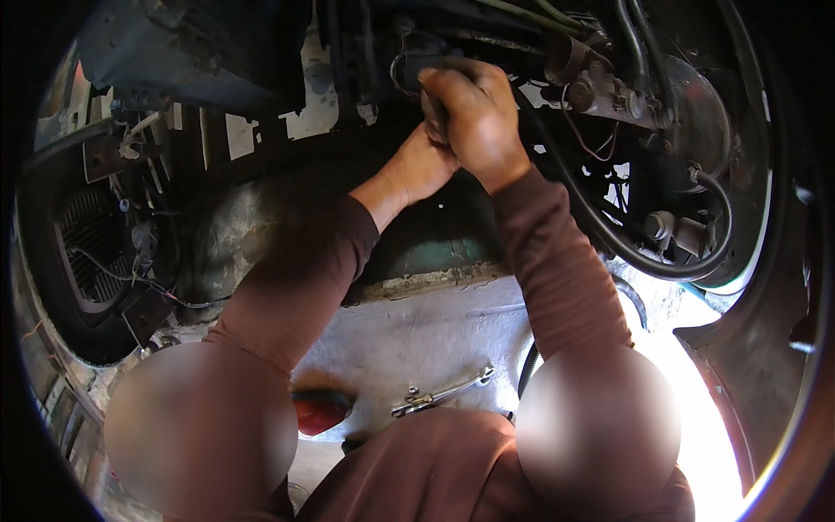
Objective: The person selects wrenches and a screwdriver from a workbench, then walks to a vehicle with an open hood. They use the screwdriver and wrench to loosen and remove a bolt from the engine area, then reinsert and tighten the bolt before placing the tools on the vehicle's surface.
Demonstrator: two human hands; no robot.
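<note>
Both arms, in brown sleeves, reach up into the dark underside of a vehicle. My right hand point(478, 122) is closed, its knuckles toward me and its thumb side at the upper left. Against it, lower and to its left, my left hand point(419, 165) is closed too, its fingers mostly hidden behind the right one. What they grip, if anything, is out of sight. Thin wires point(397, 70) hang just left of the right hand. A black hose point(565, 178) curves down past its right side.
Metal fittings point(600, 97) with pipes jut out at the upper right. At left is a black ribbed grille point(91, 252) with loose wiring. Below my hands, a shiny wrench-like tool point(444, 393) lies on a pale surface point(374, 339) beside a red object point(320, 412).
</note>
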